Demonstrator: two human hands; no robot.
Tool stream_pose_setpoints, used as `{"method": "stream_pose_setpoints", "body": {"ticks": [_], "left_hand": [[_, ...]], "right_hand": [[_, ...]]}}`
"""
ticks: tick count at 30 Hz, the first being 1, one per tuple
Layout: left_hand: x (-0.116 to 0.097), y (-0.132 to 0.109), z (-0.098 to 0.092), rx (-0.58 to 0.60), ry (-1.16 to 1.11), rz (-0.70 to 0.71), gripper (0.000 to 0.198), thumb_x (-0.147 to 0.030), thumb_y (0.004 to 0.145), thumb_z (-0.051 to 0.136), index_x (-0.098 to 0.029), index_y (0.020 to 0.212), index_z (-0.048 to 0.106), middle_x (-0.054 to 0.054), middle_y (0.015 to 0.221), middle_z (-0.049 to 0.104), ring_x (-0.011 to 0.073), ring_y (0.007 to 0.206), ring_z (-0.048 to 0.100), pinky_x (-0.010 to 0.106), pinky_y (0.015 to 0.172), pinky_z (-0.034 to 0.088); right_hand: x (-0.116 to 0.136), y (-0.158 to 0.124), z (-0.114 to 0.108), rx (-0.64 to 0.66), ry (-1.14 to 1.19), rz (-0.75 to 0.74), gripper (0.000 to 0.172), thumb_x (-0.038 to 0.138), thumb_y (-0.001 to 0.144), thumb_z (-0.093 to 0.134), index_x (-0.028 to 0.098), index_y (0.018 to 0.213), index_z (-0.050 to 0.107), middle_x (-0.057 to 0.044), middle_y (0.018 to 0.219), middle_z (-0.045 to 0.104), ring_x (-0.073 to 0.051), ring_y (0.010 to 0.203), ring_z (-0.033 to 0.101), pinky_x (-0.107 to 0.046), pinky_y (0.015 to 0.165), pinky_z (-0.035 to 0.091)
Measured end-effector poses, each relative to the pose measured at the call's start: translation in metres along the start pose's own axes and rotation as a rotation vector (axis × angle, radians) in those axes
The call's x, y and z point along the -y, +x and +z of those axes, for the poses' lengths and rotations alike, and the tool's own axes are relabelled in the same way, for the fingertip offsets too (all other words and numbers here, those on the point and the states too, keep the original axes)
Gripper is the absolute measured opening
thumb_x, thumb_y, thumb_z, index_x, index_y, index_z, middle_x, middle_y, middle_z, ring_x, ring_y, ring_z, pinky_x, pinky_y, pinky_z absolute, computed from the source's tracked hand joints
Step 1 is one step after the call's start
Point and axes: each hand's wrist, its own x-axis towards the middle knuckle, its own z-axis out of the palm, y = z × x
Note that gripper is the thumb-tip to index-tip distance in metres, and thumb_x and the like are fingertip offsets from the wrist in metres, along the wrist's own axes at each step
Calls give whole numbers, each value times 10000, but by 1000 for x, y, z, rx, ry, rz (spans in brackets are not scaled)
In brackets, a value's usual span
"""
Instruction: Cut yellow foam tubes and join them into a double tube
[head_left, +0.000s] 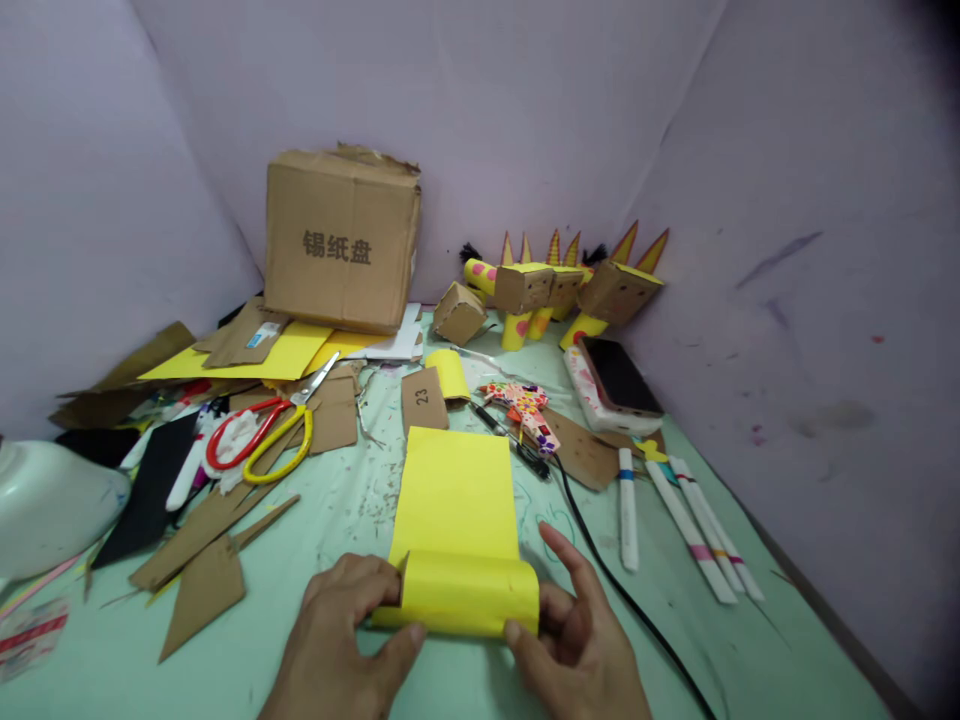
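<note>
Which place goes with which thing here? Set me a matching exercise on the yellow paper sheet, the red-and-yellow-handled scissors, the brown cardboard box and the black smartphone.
Things
1. yellow paper sheet
2. red-and-yellow-handled scissors
3. brown cardboard box
4. black smartphone

Places
A. at the back, near the purple wall
B. on a white patterned pack, to the right
C. between the left hand and the right hand, near end rolled up
D. on brown cardboard scraps, to the left

Pairs: 1-C, 2-D, 3-A, 4-B
</note>
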Motion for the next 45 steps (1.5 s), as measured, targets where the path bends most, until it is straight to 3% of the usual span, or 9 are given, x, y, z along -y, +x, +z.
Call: {"method": "stream_pose_setpoints", "body": {"ticks": [3,10,14,19,36,45], "left_hand": [[-1,-2,3,-39,-38,-17,106,-308,708,565,-214,672,598,24,807,665,228,822,599,341,754,469],[-1,-1,4,19,-119,-37,154,-298,742,508,-201,665,600,10,727,641,212,769,586,331,739,446],[0,0,3,49,-121,-79,145,-294,736,503,-195,636,541,8,712,611,211,755,568,345,740,428],[0,-1,3,64,-134,-93,153,-309,745,491,-199,645,528,10,736,612,212,769,566,349,751,424],[2,1,1,66,-163,-99,189,-334,752,486,-205,676,601,19,784,642,219,799,587,333,764,457],[-2,-1,7,-41,-204,-118,217,-392,739,499,-226,654,611,13,773,650,225,796,589,326,755,455]], "right_hand": [[1,-1,0,0,38,10,855,338,605,707,198,1325,267,23,620,647,-128,462,501,-236,495,410],[3,-2,-2,18,51,41,892,408,604,729,215,1337,258,18,652,654,-81,392,407,-226,502,426],[5,-2,-2,33,51,43,914,408,599,729,207,1343,238,0,676,656,-101,434,439,-222,493,412],[4,-3,0,19,57,33,887,378,609,714,212,1341,241,33,628,623,-85,414,401,-221,510,414],[8,-4,4,-13,73,21,853,240,605,672,178,1333,233,51,569,604,-114,484,488,-192,459,323],[6,-2,5,-21,48,17,834,206,577,643,176,1318,260,45,587,610,-113,474,500,-190,450,320]]}}
